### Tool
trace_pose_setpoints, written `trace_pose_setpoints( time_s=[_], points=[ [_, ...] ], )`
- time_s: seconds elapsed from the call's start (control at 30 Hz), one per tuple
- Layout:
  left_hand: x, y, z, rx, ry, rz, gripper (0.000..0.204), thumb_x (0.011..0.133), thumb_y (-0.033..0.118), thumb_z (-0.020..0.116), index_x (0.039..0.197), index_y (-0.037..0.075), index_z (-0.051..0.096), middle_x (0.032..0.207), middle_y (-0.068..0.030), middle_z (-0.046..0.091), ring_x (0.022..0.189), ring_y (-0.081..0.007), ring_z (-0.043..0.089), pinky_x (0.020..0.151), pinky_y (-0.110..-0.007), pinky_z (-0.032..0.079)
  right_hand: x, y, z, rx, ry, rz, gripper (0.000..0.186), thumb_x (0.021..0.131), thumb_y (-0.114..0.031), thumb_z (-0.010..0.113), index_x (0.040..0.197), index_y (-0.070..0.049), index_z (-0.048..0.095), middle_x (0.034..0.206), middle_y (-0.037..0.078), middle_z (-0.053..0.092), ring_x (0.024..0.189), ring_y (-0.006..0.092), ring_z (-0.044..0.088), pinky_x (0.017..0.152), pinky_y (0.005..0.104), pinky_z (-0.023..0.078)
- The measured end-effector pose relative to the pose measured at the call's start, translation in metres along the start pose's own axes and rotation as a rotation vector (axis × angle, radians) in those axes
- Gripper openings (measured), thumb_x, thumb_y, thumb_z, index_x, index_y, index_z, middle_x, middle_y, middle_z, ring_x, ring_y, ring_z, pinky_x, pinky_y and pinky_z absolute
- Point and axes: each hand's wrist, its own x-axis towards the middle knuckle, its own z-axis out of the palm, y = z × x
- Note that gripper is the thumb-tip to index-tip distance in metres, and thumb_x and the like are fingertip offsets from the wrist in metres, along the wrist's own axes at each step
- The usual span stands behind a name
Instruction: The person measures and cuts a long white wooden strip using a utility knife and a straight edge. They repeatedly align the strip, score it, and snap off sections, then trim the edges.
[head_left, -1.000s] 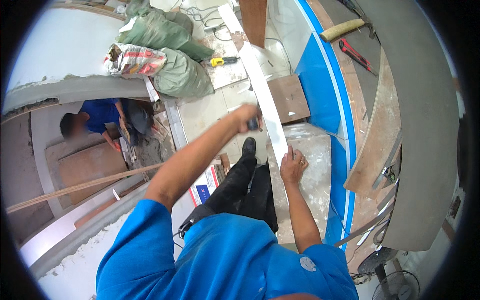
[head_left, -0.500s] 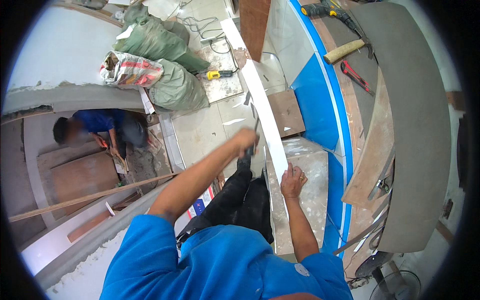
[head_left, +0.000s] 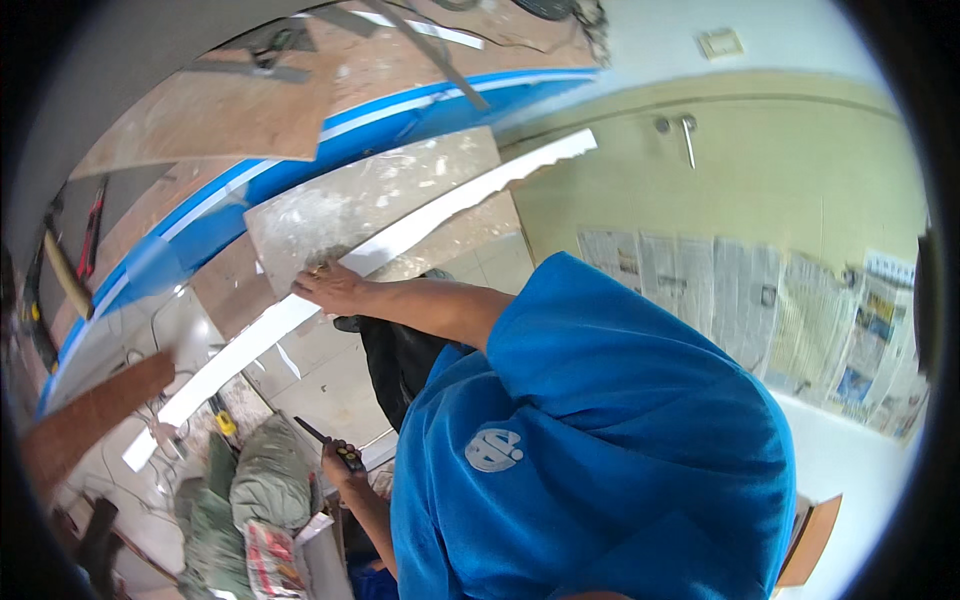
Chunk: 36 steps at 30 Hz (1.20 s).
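A long white strip (head_left: 440,220), jagged along one edge near its far end, lies diagonally across a dusty, paint-spotted slab (head_left: 300,215). My right hand (head_left: 330,288) is closed over the strip near its middle, fingers on the edge. Lower down, away from the strip, my left hand (head_left: 342,462) grips a dark tool with a long thin black blade (head_left: 312,429). Small white offcuts (head_left: 288,362) lie on the floor beside the strip.
A blue curved counter (head_left: 165,245) carries boards, a hammer (head_left: 68,275) and a red cutter (head_left: 92,230). Green sacks (head_left: 270,470), a yellow tool (head_left: 225,425), cables and a brown board (head_left: 100,415) are at lower left. A pale door (head_left: 800,170) with taped newspaper stands right.
My view has swung sharply round, bringing the door and the strip's other end into sight. My left hand with the tool has moved away from the strip; my right hand still holds it.
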Motion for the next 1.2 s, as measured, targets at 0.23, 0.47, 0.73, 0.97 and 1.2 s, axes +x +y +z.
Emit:
trace_pose_setpoints(
  time_s=[0.23, 0.47, 0.73, 0.97, 1.2],
  points=[
    [-0.007, 0.035, 0.018, 0.277, -0.117, 0.218, 0.017, 0.086, 0.006, 0.055, 0.102, 0.011, 0.053, 0.072, -0.0029, 0.054, 0.052, -0.0157, 0.055, 0.042, -0.030, 0.048, 0.002, 0.021, 0.009, 0.017, 0.058, -0.010, 0.039, 0.089, -0.020, 0.062, 0.124, -0.004, 0.057, 0.126, 0.014, 0.054, 0.119, 0.0316, 0.059, 0.096, 0.0508, 0.049],
    [-0.030, 0.028, 0.021, 0.245, -0.009, 0.160, 0.071, 0.087, 0.008, 0.052, 0.154, 0.000, 0.031, 0.071, -0.0025, 0.051, 0.050, -0.0134, 0.048, 0.043, -0.030, 0.045, -0.003, 0.025, 0.051, 0.316, 0.092, 0.169, 0.042, 0.094, -0.020, 0.058, 0.130, 0.000, 0.055, 0.134, 0.023, 0.056, 0.123, 0.0408, 0.054, 0.105, 0.0516, 0.042],
    [-0.086, 0.026, -0.011, -0.022, 0.144, 0.355, 0.016, 0.091, 0.009, 0.056, 0.106, 0.002, 0.053, 0.077, -0.0064, 0.054, 0.051, -0.0191, 0.058, 0.042, -0.035, 0.048, 0.004, -0.001, -0.020, -0.053, -0.151, -0.009, 0.073, 0.077, -0.030, 0.081, 0.136, -0.004, 0.049, 0.133, 0.018, 0.050, 0.126, 0.0385, 0.050, 0.104, 0.0495, 0.044],
    [-0.097, 0.024, -0.033, -0.256, 0.215, 0.212, 0.012, 0.096, 0.012, 0.057, 0.104, 0.003, 0.056, 0.078, -0.0066, 0.057, 0.053, -0.0169, 0.058, 0.042, -0.033, 0.048, 0.036, -0.030, -0.041, 0.032, -0.199, -0.133, 0.087, 0.074, -0.036, 0.085, 0.143, -0.003, 0.043, 0.134, 0.021, 0.048, 0.126, 0.0412, 0.049, 0.104, 0.0501, 0.044],
    [-0.075, 0.115, -0.077, -0.412, 0.145, 0.379, 0.011, 0.098, 0.016, 0.055, 0.100, 0.005, 0.055, 0.075, -0.0058, 0.056, 0.052, -0.0166, 0.057, 0.042, -0.034, 0.050, 0.220, -0.168, -0.014, 0.368, -0.113, -0.368, 0.062, 0.095, -0.043, 0.066, 0.134, 0.004, 0.054, 0.130, 0.030, 0.055, 0.123, 0.0446, 0.051, 0.106, 0.0484, 0.041]
  ],
)
